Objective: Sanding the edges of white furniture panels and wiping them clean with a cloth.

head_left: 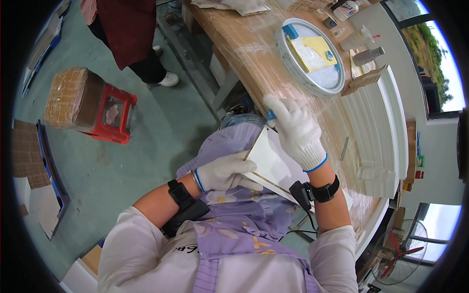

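A flat white panel [278, 158] lies tilted over my lap, its far side against the table edge. My left hand [227, 172], in a white knit glove, grips the panel's near left edge, thumb on top and fingers below. Above the panel's far corner is my right hand [295, 124], also gloved and closed. A small blue piece [271, 115], perhaps sponge, pokes out between its fingers; most of it is hidden. Beyond that hand, a round white lid [290, 73] on the table holds a yellow sheet [312, 52] and a blue block [290, 31].
Stacked white panels [376, 132] stand along the table's right side. Bottles [369, 56] and cups crowd the back right. A plastic-wrapped table [234, 36] runs beside me. On the left are a red stool [116, 115] bearing a carton and a person in an apron [119, 29].
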Demonstrator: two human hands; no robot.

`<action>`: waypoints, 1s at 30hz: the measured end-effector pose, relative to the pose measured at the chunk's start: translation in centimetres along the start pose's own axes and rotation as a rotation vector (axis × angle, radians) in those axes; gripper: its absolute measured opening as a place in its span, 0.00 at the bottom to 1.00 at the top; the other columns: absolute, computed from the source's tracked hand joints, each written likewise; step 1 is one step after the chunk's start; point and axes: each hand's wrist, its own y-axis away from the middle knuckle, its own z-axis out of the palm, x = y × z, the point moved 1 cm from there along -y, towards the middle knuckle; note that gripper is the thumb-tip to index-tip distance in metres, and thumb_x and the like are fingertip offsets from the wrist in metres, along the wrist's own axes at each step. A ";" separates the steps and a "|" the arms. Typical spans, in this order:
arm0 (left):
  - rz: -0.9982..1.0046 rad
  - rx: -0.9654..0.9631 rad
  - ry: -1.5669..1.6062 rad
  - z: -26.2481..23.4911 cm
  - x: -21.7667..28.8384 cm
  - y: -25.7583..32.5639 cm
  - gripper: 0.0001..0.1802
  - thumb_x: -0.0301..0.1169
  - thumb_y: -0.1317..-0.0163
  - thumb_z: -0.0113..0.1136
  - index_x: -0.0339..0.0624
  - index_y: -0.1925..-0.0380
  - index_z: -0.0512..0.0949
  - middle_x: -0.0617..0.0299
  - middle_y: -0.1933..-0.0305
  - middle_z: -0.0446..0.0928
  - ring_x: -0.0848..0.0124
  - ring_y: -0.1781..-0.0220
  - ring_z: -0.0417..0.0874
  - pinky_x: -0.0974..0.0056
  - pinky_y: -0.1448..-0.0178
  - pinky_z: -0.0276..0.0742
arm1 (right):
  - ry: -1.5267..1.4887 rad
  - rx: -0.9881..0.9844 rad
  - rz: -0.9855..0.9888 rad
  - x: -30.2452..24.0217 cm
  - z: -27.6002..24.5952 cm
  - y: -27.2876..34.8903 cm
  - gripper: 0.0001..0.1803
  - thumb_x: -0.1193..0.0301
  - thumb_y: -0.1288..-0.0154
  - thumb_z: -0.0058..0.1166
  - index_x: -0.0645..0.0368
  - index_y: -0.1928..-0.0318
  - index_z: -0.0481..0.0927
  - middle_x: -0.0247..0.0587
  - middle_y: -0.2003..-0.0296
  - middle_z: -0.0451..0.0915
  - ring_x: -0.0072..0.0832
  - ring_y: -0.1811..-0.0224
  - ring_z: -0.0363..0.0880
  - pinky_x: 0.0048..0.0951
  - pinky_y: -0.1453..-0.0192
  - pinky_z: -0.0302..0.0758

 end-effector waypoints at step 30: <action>-0.016 0.059 0.028 0.0 0.0 -0.2 0.48 0.70 0.33 0.27 0.41 0.29 0.58 0.52 0.30 0.67 0.55 0.30 0.69 0.47 0.33 0.72 | -0.636 0.234 0.287 -0.1 0.3 1.7 0.25 0.73 0.39 0.56 0.54 0.40 0.74 0.53 0.55 0.79 0.47 0.50 0.78 0.39 0.44 0.74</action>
